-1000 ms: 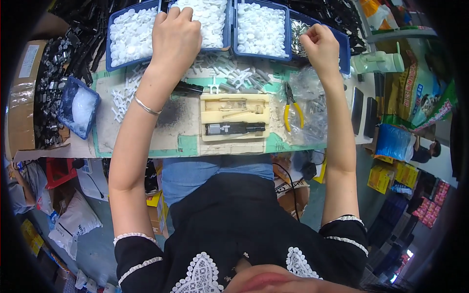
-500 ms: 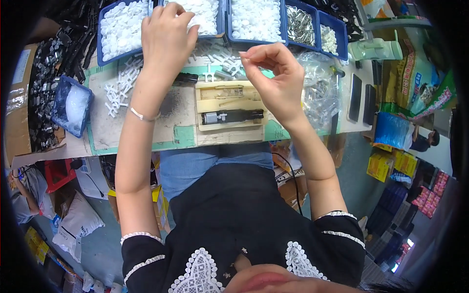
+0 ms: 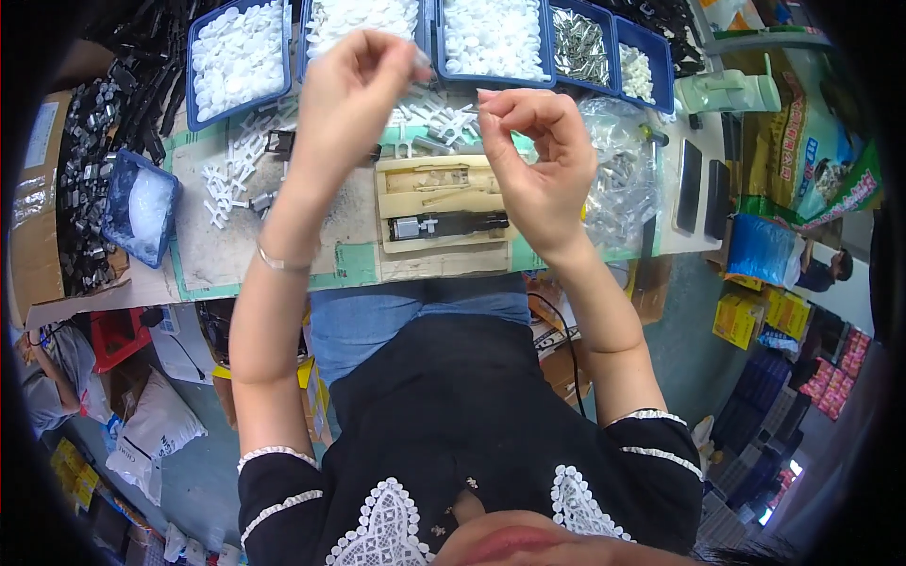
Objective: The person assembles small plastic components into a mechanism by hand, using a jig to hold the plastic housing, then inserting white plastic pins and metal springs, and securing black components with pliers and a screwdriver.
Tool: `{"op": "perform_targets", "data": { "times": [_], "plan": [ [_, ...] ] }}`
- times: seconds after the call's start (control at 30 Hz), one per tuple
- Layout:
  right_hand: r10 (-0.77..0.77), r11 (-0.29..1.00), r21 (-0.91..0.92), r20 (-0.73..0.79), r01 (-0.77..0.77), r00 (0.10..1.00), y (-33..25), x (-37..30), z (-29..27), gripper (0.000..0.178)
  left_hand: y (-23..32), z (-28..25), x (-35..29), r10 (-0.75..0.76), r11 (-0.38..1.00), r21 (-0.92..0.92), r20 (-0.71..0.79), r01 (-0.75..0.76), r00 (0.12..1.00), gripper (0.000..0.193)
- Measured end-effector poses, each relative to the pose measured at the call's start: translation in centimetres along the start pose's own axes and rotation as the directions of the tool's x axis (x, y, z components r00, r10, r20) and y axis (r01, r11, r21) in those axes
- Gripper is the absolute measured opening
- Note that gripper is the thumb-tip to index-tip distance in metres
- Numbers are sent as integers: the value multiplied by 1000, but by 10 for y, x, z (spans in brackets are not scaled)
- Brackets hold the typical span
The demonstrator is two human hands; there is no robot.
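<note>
My left hand [image 3: 349, 104] is raised over the workbench, in front of the second blue bin from the left. Its thumb and fingers pinch a small white plastic piece [image 3: 422, 62], blurred. My right hand [image 3: 545, 156] hovers to the right with thumb and forefinger curled together; whatever lies between them is too small to make out. Below the hands sits a cream-coloured fixture [image 3: 401, 203] with two slots. Its near slot holds a black elongated housing [image 3: 462, 224] with a grey metal block and a white cross-shaped part [image 3: 427, 226] at its left.
Blue bins of white pieces [image 3: 236, 61], metal pins [image 3: 580, 47] and small cream parts [image 3: 636, 75] line the back. White cross-shaped parts [image 3: 222, 189] lie loose on the left. A clear plastic bag [image 3: 618, 170], two dark phone-like slabs [image 3: 690, 187] and a pale green bottle [image 3: 727, 92] are right.
My left hand has moved from the second bin rightward and closer to my right hand, its fingers now pinched. My right hand has shifted slightly down and right.
</note>
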State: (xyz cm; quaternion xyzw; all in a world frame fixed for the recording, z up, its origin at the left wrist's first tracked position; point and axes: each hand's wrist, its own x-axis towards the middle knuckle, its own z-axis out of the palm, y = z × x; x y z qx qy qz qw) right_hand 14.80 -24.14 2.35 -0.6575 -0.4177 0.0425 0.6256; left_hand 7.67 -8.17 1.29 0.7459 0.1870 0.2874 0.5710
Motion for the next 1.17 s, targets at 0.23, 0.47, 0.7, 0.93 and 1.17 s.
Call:
{"op": "perform_targets", "data": {
  "times": [0.23,0.47,0.7,0.93,1.17],
  "plan": [
    [-191,973,-127,6,190,982,-8,-11,3,23,23,10,-57,-350,556,-719,253,417,902,17],
    [-299,915,-250,106,316,948,-20,-13,-1,25,21,17,-73,-411,464,-781,228,418,883,15],
    [-417,817,-349,193,460,888,-21,-21,-2,20,20,20,-86,-402,484,-788,188,382,896,15],
    [163,986,-62,185,-154,969,-23,-38,-10,11,20,26,-117,-327,709,-662,-4,242,945,12],
    [251,945,-319,541,-80,803,-37,-67,-32,10,8,0,-161,394,861,235,254,-452,883,20]
  ]
}}
